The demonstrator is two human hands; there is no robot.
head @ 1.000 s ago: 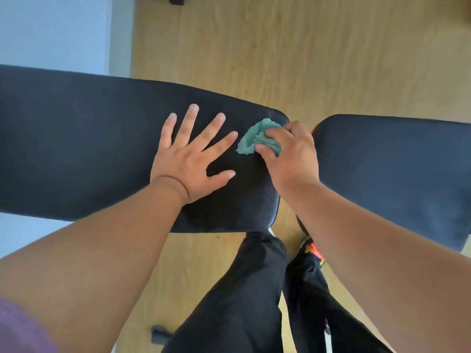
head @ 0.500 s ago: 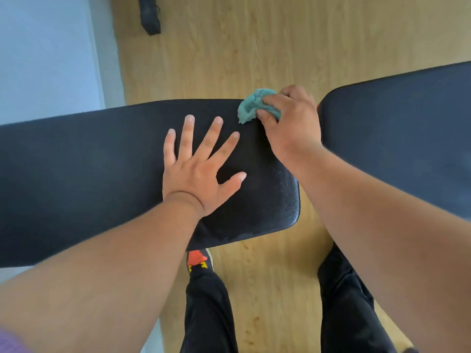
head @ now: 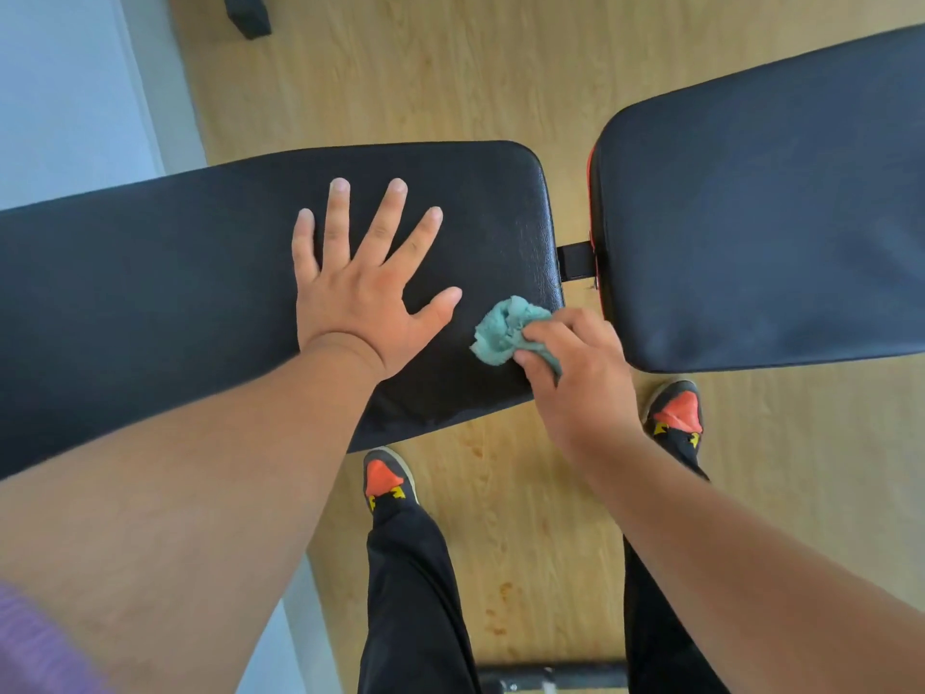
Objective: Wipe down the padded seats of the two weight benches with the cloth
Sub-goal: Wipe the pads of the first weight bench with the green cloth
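The left hand (head: 365, 293) lies flat with spread fingers on the left black bench pad (head: 150, 303). At its 4 o'clock, the right hand (head: 575, 373) grasps the crumpled teal cloth (head: 500, 333) and presses it on the pad's near right corner. The second bench pad (head: 761, 207) lies at 3 o'clock, apart from it.

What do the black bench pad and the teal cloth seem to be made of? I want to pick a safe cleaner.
The black bench pad looks like vinyl or faux leather over padding: a fine pebbled grain with a slight sheen near its end. Real leather cannot be ruled out. The teal cloth, bunched in the right hand, looks like soft terry or microfibre, with a fuzzy, matte, crumpled surface.
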